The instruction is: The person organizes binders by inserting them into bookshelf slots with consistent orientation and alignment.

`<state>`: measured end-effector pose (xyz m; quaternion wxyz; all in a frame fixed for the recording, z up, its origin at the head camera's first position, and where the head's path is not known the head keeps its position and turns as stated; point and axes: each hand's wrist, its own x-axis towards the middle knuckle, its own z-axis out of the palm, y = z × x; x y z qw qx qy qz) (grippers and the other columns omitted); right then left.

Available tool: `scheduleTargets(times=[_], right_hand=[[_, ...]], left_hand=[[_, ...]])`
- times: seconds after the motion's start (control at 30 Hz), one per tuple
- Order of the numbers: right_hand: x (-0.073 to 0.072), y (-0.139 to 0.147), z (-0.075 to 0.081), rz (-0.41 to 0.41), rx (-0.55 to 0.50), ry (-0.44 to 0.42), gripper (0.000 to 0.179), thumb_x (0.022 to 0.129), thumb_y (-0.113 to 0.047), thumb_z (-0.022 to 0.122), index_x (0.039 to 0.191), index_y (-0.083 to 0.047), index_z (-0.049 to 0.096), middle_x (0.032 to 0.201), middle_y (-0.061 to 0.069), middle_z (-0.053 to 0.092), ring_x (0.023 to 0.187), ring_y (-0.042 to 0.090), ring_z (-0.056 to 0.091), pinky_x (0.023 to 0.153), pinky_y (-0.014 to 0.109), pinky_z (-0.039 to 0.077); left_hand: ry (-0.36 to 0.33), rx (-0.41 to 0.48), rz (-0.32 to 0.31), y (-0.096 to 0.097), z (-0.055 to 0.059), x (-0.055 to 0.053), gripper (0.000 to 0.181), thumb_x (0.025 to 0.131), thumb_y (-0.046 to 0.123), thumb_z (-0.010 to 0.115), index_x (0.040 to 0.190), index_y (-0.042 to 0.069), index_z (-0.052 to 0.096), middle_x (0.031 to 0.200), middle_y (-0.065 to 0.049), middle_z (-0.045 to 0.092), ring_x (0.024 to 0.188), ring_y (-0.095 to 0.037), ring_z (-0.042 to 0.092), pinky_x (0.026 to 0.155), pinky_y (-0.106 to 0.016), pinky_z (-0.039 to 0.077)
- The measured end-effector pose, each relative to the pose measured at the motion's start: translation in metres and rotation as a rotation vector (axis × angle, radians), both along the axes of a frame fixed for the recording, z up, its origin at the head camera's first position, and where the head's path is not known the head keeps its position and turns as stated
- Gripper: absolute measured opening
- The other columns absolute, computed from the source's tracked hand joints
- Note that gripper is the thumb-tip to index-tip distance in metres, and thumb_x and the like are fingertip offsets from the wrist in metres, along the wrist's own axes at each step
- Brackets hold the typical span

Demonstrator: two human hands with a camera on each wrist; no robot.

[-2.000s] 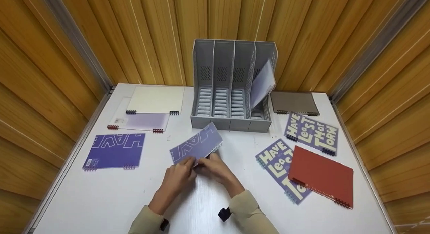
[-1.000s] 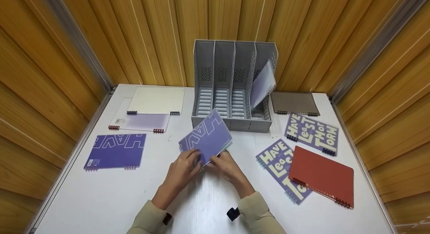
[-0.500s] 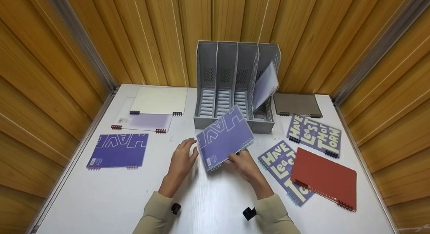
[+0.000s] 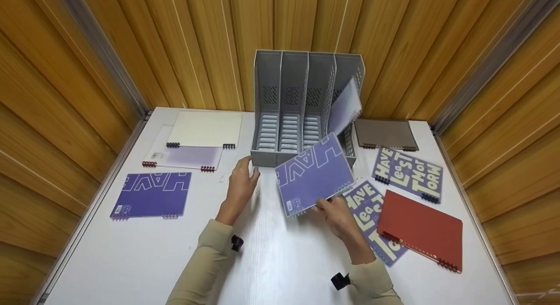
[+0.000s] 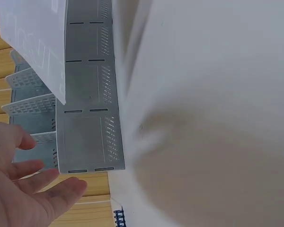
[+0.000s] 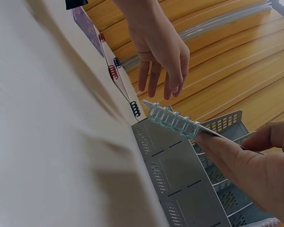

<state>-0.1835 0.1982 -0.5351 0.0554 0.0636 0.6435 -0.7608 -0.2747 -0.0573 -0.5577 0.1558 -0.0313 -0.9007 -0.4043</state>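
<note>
My right hand (image 4: 339, 215) pinches a purple ring-bound notebook (image 4: 313, 173) by its ringed edge, thumb on the cover. The notebook is tilted and raised, overlapping the front of the grey file rack (image 4: 264, 159) in the head view. In the right wrist view its clear teal rings (image 6: 173, 120) show beside my fingers. My left hand (image 4: 242, 182) holds nothing and hovers near the rack's front left corner; the left wrist view shows its fingers (image 5: 61, 194) spread beside the rack. Another notebook (image 4: 345, 103) with a pale lilac cover leans in the rack's rightmost compartment.
On the left of the table lie a cream notebook (image 4: 204, 127) over a clear-covered one (image 4: 192, 158), and a purple notebook (image 4: 153, 195). At right are a brown notebook (image 4: 387, 134), a lettered one (image 4: 409, 173), and a red one (image 4: 422, 230) partly covering another lettered notebook (image 4: 365, 208).
My left hand has let go of the purple notebook and moved forward toward the rack. My right hand has carried the notebook to the right and forward, turning its cover up into view.
</note>
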Motion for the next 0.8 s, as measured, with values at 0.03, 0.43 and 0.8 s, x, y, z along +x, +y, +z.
scheduleTargets(times=[0.03,0.43,0.8], right_hand=[[0.001,0.002,0.000,-0.008,-0.005,-0.003,0.058,0.091,0.013,0.048,0.148,0.007,0.039,0.134,0.027,0.058,0.091,0.013,0.063,0.071,0.022,0.056],[0.008,0.018,0.010,-0.047,0.093,0.004,0.070,0.093,0.008,0.049,0.158,-0.006,0.028,0.144,0.026,0.054,0.089,0.016,0.060,0.060,0.022,0.044],[0.002,0.019,0.017,-0.099,0.100,0.004,0.041,0.092,0.008,0.050,0.132,0.004,0.052,0.082,0.004,0.050,0.062,0.012,0.039,0.053,0.024,0.034]], left_hand=[[-0.018,0.019,0.003,0.000,0.001,-0.004,0.041,0.097,0.008,0.064,0.135,-0.006,0.056,0.135,-0.024,0.060,0.128,-0.039,0.057,0.105,-0.047,0.048],[-0.302,0.367,0.048,-0.006,-0.004,-0.060,0.057,0.105,0.021,0.051,0.150,-0.008,0.036,0.150,-0.032,0.043,0.141,-0.044,0.042,0.114,-0.048,0.039],[-0.283,0.350,0.071,-0.001,0.003,-0.082,0.039,0.105,0.018,0.051,0.133,-0.007,0.061,0.133,-0.023,0.064,0.127,-0.034,0.059,0.105,-0.044,0.049]])
